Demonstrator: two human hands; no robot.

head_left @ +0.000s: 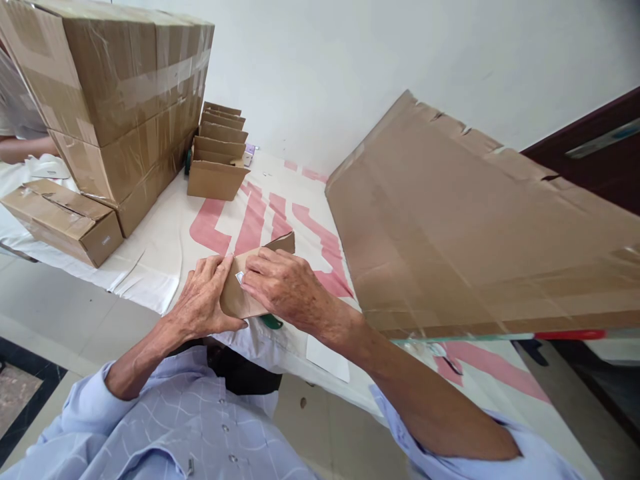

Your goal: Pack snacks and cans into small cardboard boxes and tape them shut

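Observation:
A small brown cardboard box [231, 299] is in front of me at the table's near edge, one flap standing up at its far right corner. My left hand [200, 297] grips the box by its left side, thumb under the near edge and fingers along the far edge. Over the box's face, my right hand [283, 283] has its fingers curled together at a small white label [239, 276] with dark print. The fingertips cover part of the label, and whether it is fully stuck down is hidden. A dark green round thing [271, 321] shows just below the box.
Several open small boxes [218, 180] stand in a row on the white and red cloth [260, 223]. Large taped cartons [135, 80] are stacked at left, beside a closed box [67, 220]. A big carton [450, 220] blocks the right. Another person's arm [25, 148] shows far left.

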